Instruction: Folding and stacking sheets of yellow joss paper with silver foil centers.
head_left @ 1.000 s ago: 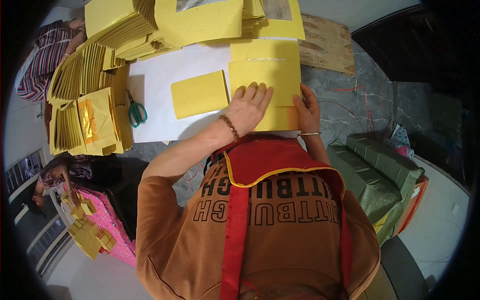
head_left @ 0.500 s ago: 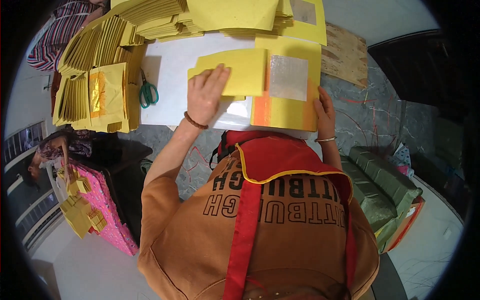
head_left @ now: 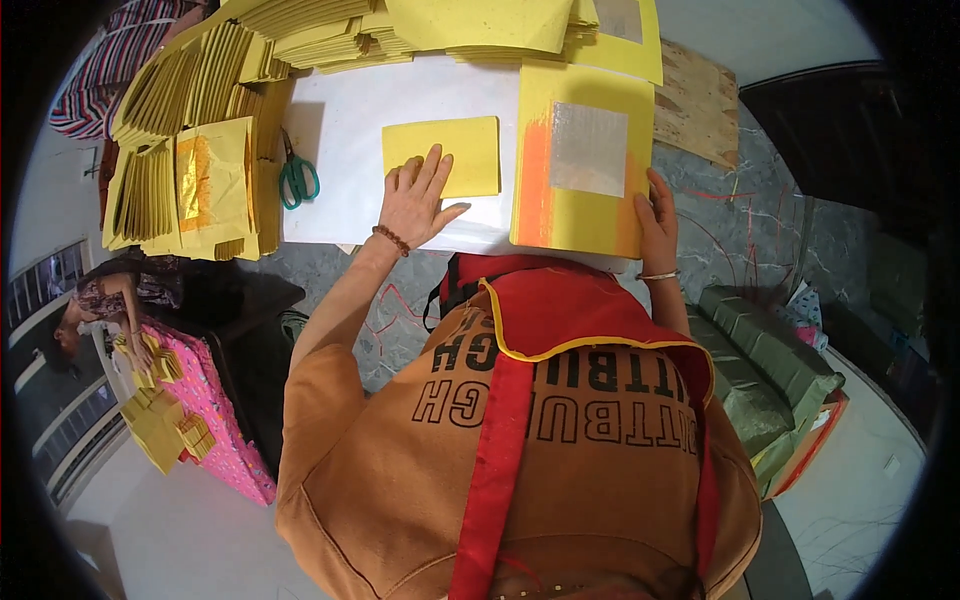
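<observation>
My left hand (head_left: 418, 200) lies with fingers outstretched on a folded yellow paper (head_left: 470, 160), pressing it flat on the white tabletop (head_left: 345, 190). At the right, my right hand (head_left: 657, 222) rests against the edge of a stack of yellow paper sheets (head_left: 585, 220), its fingers a little curled and apart. The top sheet bears a silvery square (head_left: 589, 148) and orange bands along its sides. Green-handled scissors (head_left: 298, 180) lie left of the folded paper.
Folded yellow paper bundles (head_left: 190, 90) line the table's left and far sides, with loose yellow sheets (head_left: 480, 25) on top. A wooden board (head_left: 690, 105) lies beyond the right edge. Green wrapped bundles (head_left: 750, 380) stand at my right. Another person (head_left: 125, 300) handles yellow papers at a pink-covered table (head_left: 215, 420).
The yellow paper under my left hand has moved away from the stack and now lies folded flat on the tabletop. My right hand has shifted slightly right with the stack.
</observation>
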Demonstrator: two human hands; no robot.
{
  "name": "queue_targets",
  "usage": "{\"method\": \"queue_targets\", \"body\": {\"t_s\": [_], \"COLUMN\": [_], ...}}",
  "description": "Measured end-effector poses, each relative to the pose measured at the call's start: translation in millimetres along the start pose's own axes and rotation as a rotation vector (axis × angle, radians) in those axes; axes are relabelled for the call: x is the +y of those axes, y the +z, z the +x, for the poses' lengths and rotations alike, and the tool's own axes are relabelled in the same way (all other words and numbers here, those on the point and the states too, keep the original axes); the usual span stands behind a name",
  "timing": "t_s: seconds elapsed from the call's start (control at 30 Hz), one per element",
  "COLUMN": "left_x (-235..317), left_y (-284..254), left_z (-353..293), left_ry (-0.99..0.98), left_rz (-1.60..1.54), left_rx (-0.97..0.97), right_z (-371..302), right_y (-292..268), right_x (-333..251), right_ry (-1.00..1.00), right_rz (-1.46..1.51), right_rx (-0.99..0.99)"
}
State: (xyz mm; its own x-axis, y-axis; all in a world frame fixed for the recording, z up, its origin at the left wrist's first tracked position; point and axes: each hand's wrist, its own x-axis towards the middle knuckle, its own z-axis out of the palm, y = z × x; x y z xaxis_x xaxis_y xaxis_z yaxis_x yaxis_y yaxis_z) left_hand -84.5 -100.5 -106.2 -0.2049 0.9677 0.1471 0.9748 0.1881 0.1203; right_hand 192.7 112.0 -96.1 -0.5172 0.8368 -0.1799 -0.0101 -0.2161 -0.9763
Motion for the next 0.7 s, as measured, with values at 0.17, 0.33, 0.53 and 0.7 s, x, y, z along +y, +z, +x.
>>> {"method": "queue_targets", "body": {"t_s": [0.17, 0.33, 0.53, 0.7], "left_x": [3.3, 1.5, 33.1, 105.2], "left_y": [14.2, 1.3, -41.6, -62.4], "left_z": [-3.7, 2.8, 39.6, 63.6], "left_ry": [-0.048, 0.027, 0.061, 0.362], "left_rz": [0.165, 0.115, 0.004, -0.376], "left_rx": [-0.051, -0.023, 0.119, 0.063], "right_z": [1.2, 0.6, -2.7, -1.3], "right_y": [-13.8, -16.8, -11.7, -12.7], "right_x": [3.0, -22.8, -21.3, -15.4], "right_ry": [-0.007, -0.507, -0.301, -0.274], "right_rz": [-0.120, -0.766, -0.491, -0.416], "right_rx": [-0.011, -0.148, -0.132, -0.118]}}
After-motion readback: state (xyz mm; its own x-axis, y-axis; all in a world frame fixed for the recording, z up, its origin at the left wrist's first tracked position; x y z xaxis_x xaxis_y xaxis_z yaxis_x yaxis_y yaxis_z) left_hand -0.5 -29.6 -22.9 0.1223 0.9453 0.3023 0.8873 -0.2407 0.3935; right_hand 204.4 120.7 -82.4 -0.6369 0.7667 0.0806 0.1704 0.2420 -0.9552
